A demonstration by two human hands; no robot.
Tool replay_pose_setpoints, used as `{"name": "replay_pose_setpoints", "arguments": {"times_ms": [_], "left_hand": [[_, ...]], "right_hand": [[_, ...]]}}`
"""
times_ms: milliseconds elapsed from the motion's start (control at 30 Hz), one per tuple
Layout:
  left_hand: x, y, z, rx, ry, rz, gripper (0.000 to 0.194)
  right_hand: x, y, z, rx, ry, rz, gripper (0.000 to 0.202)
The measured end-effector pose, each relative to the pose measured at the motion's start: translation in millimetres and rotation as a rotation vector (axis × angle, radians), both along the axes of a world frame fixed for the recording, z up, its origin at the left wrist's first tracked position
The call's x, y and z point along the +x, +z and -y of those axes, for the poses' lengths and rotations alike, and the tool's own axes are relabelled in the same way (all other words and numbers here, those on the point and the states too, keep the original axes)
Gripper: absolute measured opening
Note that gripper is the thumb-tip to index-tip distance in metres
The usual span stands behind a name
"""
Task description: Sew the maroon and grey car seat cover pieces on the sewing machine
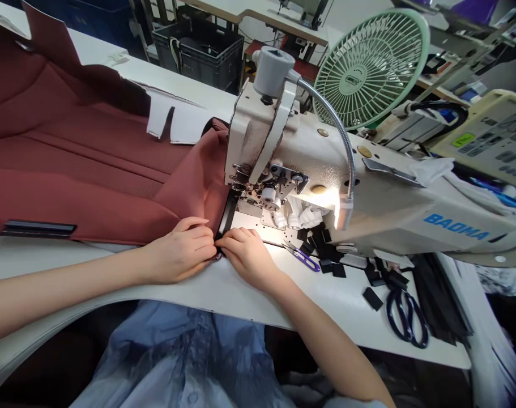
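A large maroon seat cover [113, 153] spreads over the left of the table, its right edge running under the head of a sewing machine [261, 130]. A black strip [227, 214] lies along that edge, just in front of the needle area. My left hand [183, 249] has its fingers bent and closed on the near corner of the cover. Close beside it, my right hand [247, 255] pinches the same corner and the strip's near end. The fingertips hide part of the edge. Another black strip [39, 229] sits on the cover's front edge at the left.
Purple thread snips [304, 258] and small black pieces [321, 241] lie right of my hands. Dark-handled scissors [406, 317] rest farther right, near black strips [438, 294]. A green fan [370, 71] stands behind the machine, and a grey crate [202, 56] is beyond the table.
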State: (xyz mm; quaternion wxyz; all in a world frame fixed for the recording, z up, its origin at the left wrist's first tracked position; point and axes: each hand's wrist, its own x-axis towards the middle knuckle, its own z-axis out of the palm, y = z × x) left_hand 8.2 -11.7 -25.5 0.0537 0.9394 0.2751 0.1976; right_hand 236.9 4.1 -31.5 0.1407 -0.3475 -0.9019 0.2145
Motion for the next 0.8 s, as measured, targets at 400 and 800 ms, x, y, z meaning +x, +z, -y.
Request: {"name": "replay_pose_setpoints", "arguments": {"times_ms": [400, 800], "left_hand": [[-6.1, -9.0, -1.0, -0.093, -0.022, 0.094, 0.014], [-6.5, -10.1, -1.4, -0.129, 0.023, 0.171, 0.013]], "right_hand": [[7.8, 3.4, -14.2, -0.292, -0.018, -0.269, 0.014], [-19.2, 4.9, 12.7, -0.209, -0.283, -0.093, 0.026]]}}
